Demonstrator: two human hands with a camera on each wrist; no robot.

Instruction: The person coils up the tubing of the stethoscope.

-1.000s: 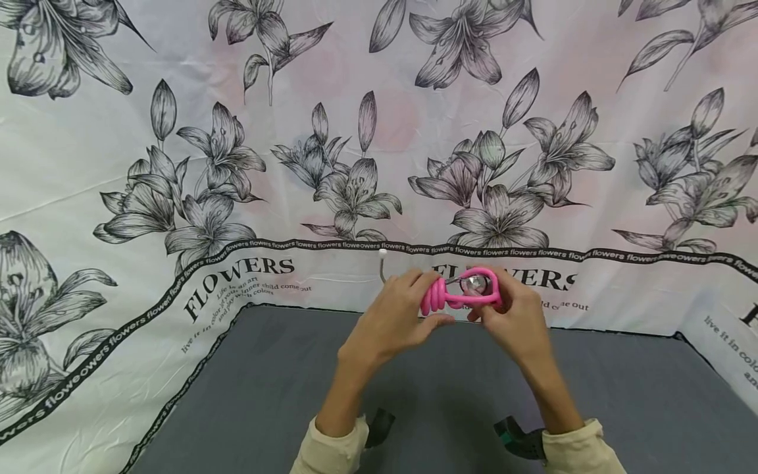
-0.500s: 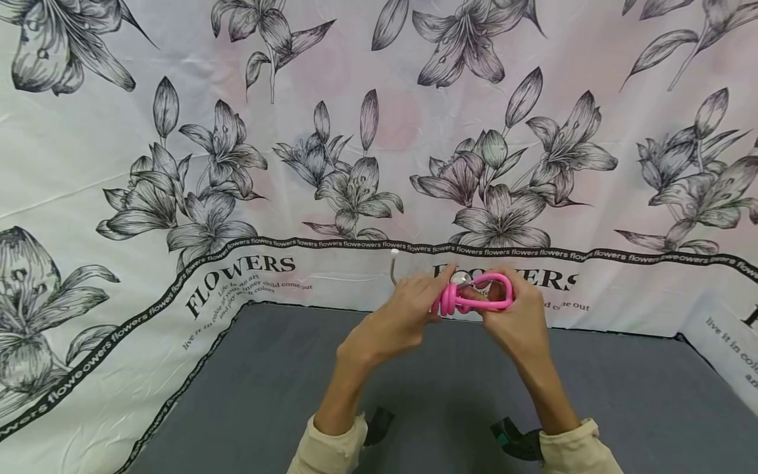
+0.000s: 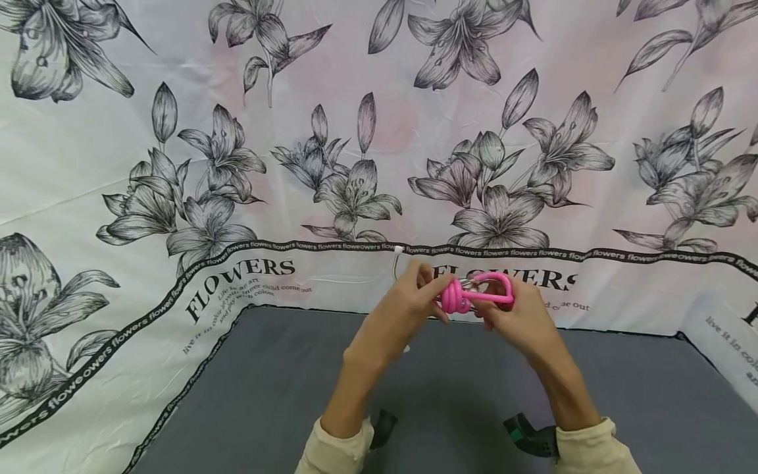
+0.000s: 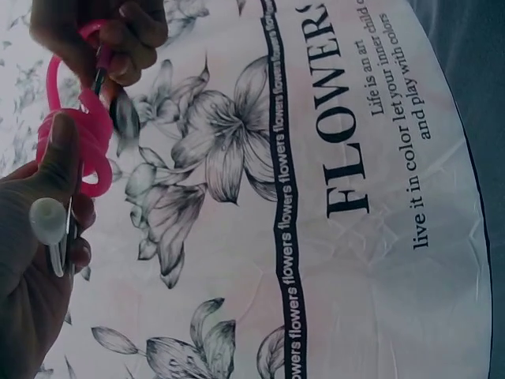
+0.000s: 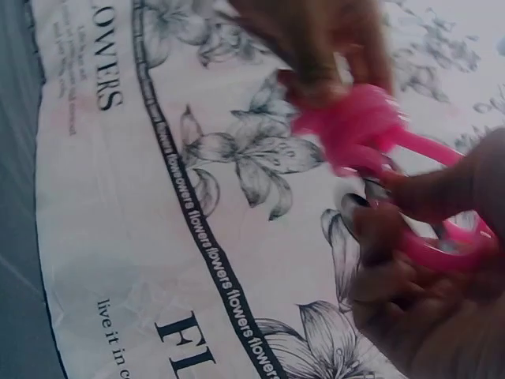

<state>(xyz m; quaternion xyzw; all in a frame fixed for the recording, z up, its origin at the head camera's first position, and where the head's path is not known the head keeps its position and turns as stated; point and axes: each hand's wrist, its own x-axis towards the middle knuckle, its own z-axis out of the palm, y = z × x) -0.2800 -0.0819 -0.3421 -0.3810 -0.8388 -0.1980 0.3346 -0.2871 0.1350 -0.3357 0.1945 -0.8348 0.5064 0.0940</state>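
Observation:
A pink stethoscope [image 3: 456, 296], its tubing wound into a tight coil with one loop sticking out to the right, is held up in front of the cloth. My left hand [image 3: 397, 309] grips the coil, thumb pressed on the wraps in the left wrist view. A metal ear tube with a white ear tip [image 4: 49, 221] sticks out past that hand. The fingers of my right hand [image 3: 527, 316] hold the loop. In the right wrist view they are at the round metal chest piece [image 5: 351, 207], beside the coil; the fingers partly hide it.
Below the hands lies a grey tabletop [image 3: 284, 368]. Behind it hangs a white cloth [image 3: 349, 59] printed with lilies and lettering. A dark strap [image 3: 382, 429] and another dark strap [image 3: 530, 438] sit at the sleeve cuffs.
The chest piece has gone from inside the loop to beside the coil, now mostly covered. The coil and left hand have shifted slightly right; a second ear tip shows under the left hand.

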